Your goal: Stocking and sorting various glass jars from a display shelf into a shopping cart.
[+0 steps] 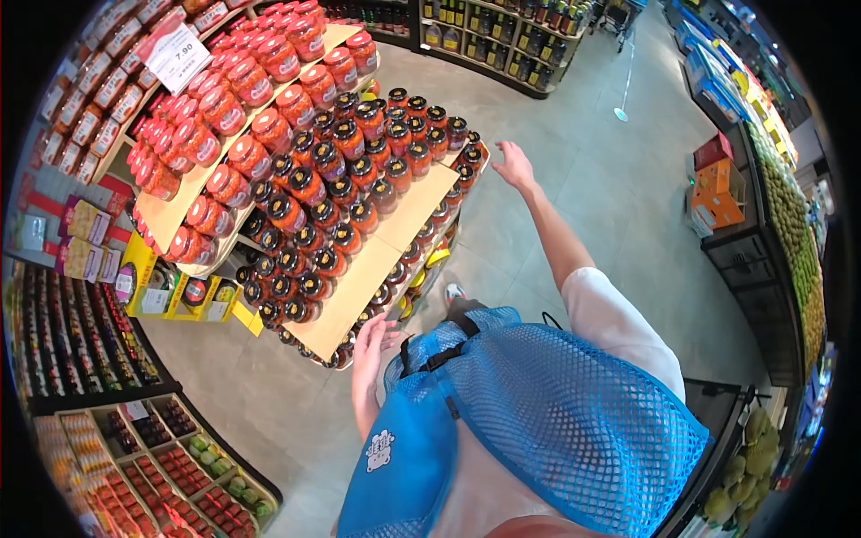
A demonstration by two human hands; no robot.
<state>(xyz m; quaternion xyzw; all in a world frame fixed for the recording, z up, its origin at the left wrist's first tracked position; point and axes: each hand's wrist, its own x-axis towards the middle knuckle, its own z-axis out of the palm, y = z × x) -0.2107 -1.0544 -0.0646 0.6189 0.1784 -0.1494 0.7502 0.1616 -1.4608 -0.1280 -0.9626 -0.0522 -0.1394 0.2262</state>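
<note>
My left hand, empty with its fingers apart, is beside the lower corner of a tiered wooden display shelf. My right hand reaches out past the shelf's far right corner, over the grey floor, and holds nothing. Rows of glass jars with black lids and red contents stand on the shelf's lower tier. Larger jars with red lids fill the tiers above. More dark-lidded jars line the level below the bare wooden edge. I wear a blue mesh vest with black buckles over a light shirt.
A curved rack of bottles stands at the top. Sloping produce stands run along the right, with an orange carton on one. Compartmented bins of packaged goods are at lower left. Grey floor lies between them.
</note>
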